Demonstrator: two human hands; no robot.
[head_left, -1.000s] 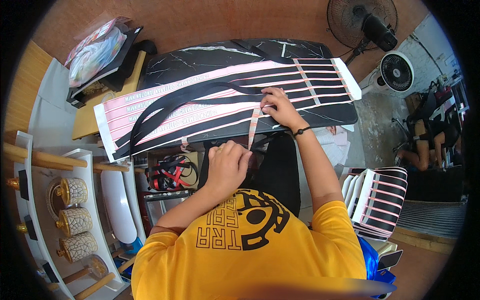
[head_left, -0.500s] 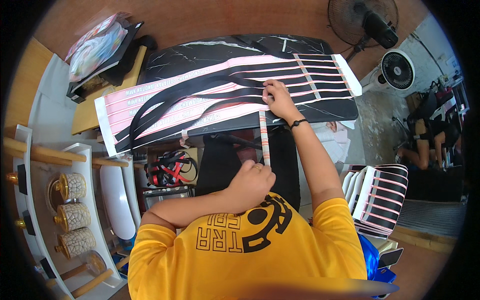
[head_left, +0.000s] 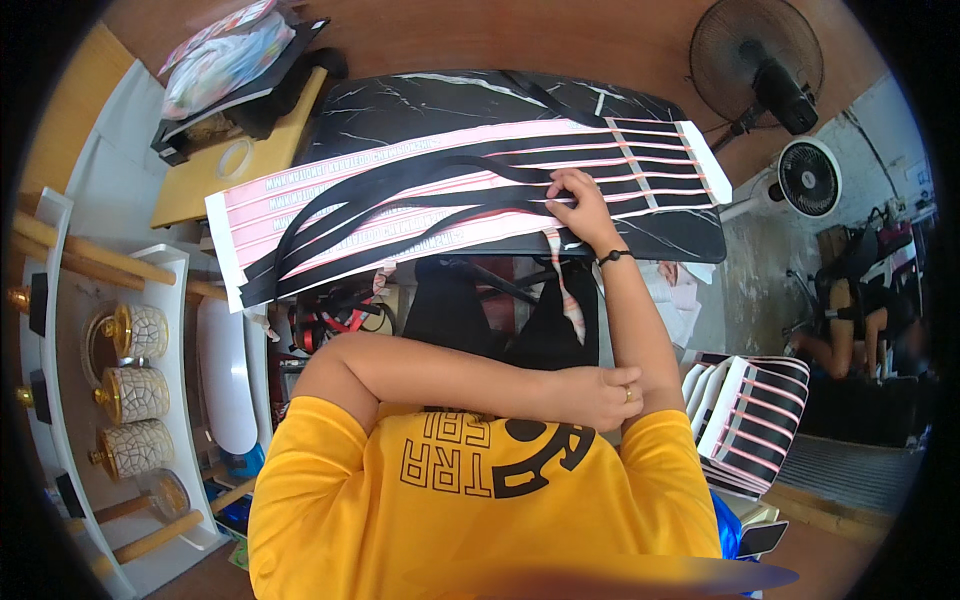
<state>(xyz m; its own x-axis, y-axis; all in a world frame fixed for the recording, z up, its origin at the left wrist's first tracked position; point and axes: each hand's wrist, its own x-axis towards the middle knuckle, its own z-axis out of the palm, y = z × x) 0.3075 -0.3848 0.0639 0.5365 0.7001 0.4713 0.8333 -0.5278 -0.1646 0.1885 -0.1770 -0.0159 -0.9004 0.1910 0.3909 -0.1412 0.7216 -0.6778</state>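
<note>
On the black table lies a long pink-and-white printed sheet (head_left: 475, 133) with black bands across its right part. Loose black straps (head_left: 360, 176) curve over its left and middle. My right hand (head_left: 580, 203) rests at the sheet's near edge, thumb and fingers closed on the black straps. A narrow striped tape (head_left: 566, 290) hangs off the table edge below that hand, its lower end loose. My left hand (head_left: 603, 397) is by my right forearm, its fingers curled in and seemingly touching the arm; nothing shows in it, and its palm is hidden.
The black marbled table (head_left: 380, 100) has a fan (head_left: 757, 70) and a white fan (head_left: 808, 178) beyond its right end. More striped sheets (head_left: 755, 425) are stacked at the right. A shelf with gold-and-white jars (head_left: 137, 392) stands left. Another person (head_left: 850, 310) is at far right.
My left hand has let go of the striped tape and moved right to my right forearm. The tape now hangs loose and twisted. My right hand stays on the straps; the view has shifted slightly.
</note>
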